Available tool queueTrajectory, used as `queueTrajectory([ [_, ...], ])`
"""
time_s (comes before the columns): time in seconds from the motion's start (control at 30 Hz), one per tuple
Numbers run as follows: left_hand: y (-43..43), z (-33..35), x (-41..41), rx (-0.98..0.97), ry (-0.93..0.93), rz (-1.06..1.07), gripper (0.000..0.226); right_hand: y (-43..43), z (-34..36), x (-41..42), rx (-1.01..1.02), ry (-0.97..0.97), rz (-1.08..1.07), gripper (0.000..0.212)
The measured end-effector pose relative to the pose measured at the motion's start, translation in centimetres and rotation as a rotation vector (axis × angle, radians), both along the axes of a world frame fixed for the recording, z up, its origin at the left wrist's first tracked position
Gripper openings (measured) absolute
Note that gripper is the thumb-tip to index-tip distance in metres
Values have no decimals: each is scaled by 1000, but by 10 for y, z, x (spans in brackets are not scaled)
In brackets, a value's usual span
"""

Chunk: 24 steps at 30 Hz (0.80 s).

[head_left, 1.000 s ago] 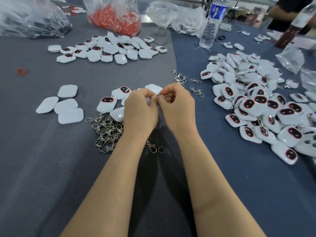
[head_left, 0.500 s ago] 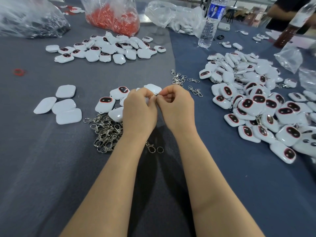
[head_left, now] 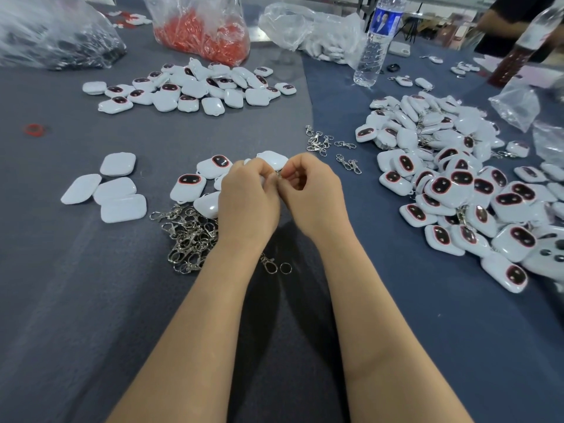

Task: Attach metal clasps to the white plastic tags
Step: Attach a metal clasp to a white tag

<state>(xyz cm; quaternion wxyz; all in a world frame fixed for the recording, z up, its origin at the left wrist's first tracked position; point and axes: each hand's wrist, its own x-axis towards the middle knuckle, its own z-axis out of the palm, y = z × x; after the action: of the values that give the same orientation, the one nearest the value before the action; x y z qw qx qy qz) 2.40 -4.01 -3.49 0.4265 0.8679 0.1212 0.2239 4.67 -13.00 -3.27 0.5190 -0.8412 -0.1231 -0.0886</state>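
My left hand and my right hand meet fingertip to fingertip over the grey cloth. Between them they pinch a small metal clasp; a white tag seems to sit under my left fingers, mostly hidden. A tangle of loose metal clasps lies just left of my left wrist. Several white tags with dark oval faces lie behind my left hand. A big pile of tags with clasps attached fills the right side.
Four blank white tags lie at the left. Another tag heap sits further back, a few clasps beyond my hands. Plastic bags of red parts and dark parts, a water bottle, another person at far right.
Both hands stay together at the same spot; only the fingers shift slightly around the clasp.
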Motion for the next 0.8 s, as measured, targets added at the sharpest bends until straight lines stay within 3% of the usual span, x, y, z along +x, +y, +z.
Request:
queueTrajectory([
  [0.2, 2, -1, -1, -22, -12, -43, 13, -4, 0, 1, -12, -60, -55, 15],
  [0.33, 5, 5, -1, -237, -59, -63, 26, -9, -2, 5, 9, -51, -108, 16],
  [0.43, 4, 5, -1, -368, 9, -82, 28, -9, -3, 5, 17, -38, -112, 15],
  [0.57, 2, 6, -1, -370, 29, -143, 12, -8, -4, 5, -13, -39, -108, 12],
  [0.8, 0, 6, -2, -387, 87, -152, 21, -7, -6, 6, -48, -28, -119, 10],
])
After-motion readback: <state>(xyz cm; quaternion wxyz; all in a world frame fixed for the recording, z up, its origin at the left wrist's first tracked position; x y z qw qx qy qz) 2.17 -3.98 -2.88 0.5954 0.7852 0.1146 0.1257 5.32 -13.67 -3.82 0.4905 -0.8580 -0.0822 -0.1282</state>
